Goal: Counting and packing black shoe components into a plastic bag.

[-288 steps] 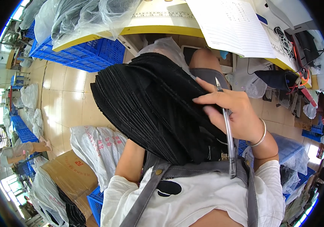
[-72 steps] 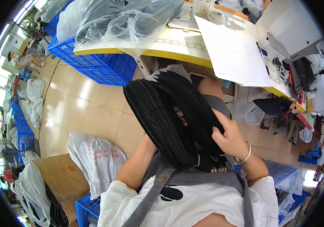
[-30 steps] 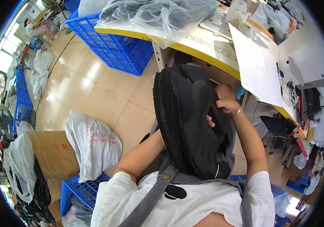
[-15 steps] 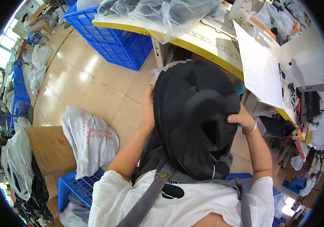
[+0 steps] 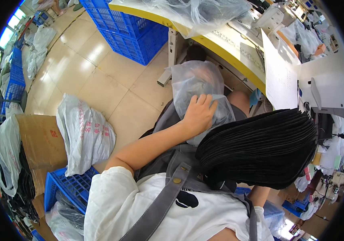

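Observation:
On my lap lies a clear plastic bag (image 5: 214, 86), crumpled, over the grey apron (image 5: 172, 114). My left hand (image 5: 199, 113) rests on the bag, back upward, fingers stretched out and slightly apart. To the right, a thick curved stack of black fabric pieces (image 5: 260, 146) is held up on its side, its many layered edges showing. My right forearm (image 5: 259, 195) goes up behind this stack and bears it; the right hand and its fingers are hidden there.
Ahead is a yellow-edged sewing table (image 5: 236, 60) with plastic sheeting and a propped white board (image 5: 278, 76). Blue crates (image 5: 140, 46) are stacked beyond its left end. At left are a white sack (image 5: 85, 132), a cardboard box (image 5: 41, 138) and another blue crate (image 5: 73, 186).
My left hand has let go of the black stack and moved onto the plastic bag. The stack has swung right and turned its layered edges up, uncovering my lap.

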`<state>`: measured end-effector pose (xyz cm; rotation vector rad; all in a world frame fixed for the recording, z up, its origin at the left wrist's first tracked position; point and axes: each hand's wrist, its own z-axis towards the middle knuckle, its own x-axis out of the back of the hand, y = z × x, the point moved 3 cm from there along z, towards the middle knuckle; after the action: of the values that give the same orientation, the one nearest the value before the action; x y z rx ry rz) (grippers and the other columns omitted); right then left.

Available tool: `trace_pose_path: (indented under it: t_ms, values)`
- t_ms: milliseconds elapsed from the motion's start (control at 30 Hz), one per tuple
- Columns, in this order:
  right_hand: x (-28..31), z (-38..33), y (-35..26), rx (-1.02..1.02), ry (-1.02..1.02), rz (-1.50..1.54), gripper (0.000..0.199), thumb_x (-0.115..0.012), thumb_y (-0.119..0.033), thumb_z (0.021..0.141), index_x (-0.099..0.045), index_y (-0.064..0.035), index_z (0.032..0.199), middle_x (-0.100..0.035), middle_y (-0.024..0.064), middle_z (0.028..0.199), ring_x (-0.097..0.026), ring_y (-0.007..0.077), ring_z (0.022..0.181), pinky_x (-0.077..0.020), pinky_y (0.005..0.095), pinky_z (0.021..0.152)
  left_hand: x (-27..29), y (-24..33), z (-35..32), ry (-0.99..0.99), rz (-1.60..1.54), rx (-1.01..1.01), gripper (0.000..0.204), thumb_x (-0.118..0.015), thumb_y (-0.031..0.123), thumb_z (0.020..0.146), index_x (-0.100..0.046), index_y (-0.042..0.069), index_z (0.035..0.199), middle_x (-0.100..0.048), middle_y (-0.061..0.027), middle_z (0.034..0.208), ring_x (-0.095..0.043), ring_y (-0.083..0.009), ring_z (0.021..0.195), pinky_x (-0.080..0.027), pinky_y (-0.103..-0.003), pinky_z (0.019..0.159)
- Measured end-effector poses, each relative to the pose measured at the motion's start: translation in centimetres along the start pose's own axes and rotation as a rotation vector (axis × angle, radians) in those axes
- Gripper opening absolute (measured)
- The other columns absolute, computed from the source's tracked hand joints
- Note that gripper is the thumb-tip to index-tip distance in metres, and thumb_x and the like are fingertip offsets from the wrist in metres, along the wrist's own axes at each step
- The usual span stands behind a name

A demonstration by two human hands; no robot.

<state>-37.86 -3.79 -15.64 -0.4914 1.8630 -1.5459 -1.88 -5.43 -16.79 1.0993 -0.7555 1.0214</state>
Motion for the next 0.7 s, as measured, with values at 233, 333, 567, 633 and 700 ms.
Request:
trace_pose_path:
  t_ms: [233,333,567,633,700]
  values:
    - [1.8,-5.8,2.4,0.056,0.017,0.078,0.077,-0.088,-0.022,0.05,-0.055,0.0045,0.114,-0.058,0.0093,0.113,-0.053,0.0234,0.107,-0.0409,0.0344,0.093,2.1,-6.5,1.0,0.141,-0.444,0.259,0.021,-0.053,0.007,0.076,-0.048,0.004,0.097,-0.053,-0.018,0.1,-0.056,-0.0331,0.092,-0.045,-0.04,0.072]
    - [2.2,-5.8,1.9,0.081,0.035,0.118,0.077,-0.088,-0.022,0.049,-0.055,0.0046,0.114,-0.059,0.0094,0.113,-0.053,0.0236,0.107,-0.041,0.0345,0.092,1.8,-4.5,0.5,0.086,-0.483,0.196,0.028,-0.053,0.013,0.08,-0.047,0.005,0.106,-0.053,-0.0213,0.103,-0.056,-0.0374,0.091,-0.046,-0.042,0.076]
    - [1.7,14.0,-1.6,0.072,0.015,0.118,0.08,-0.089,-0.021,0.047,-0.055,0.0043,0.114,-0.059,0.0094,0.113,-0.054,0.0237,0.106,-0.0415,0.0345,0.092,-5.0,-7.1,2.0,0.205,-0.853,0.118,0.032,-0.058,0.021,0.08,-0.054,0.005,0.108,-0.059,-0.0195,0.102,-0.06,-0.0342,0.09,-0.047,-0.036,0.08]
    - [0.1,14.4,-2.5,-0.044,0.004,0.059,0.087,-0.089,-0.019,0.044,-0.051,0.0042,0.119,-0.057,0.009,0.115,-0.053,0.0214,0.106,-0.04,0.0334,0.093,2.1,-7.4,3.6,0.225,-0.745,0.129,0.025,-0.057,0.018,0.079,-0.058,0.004,0.101,-0.062,-0.0157,0.098,-0.061,-0.0277,0.086,-0.047,-0.033,0.077]
    - [-2.1,16.2,-3.5,-0.085,-0.046,0.03,0.087,-0.087,-0.019,0.047,-0.048,0.0046,0.121,-0.056,0.009,0.116,-0.052,0.0204,0.107,-0.0388,0.0323,0.094,4.5,-10.3,4.6,0.093,-0.947,0.354,0.018,-0.057,0.012,0.077,-0.062,0.003,0.092,-0.064,-0.0111,0.093,-0.06,-0.0205,0.085,-0.046,-0.031,0.076]
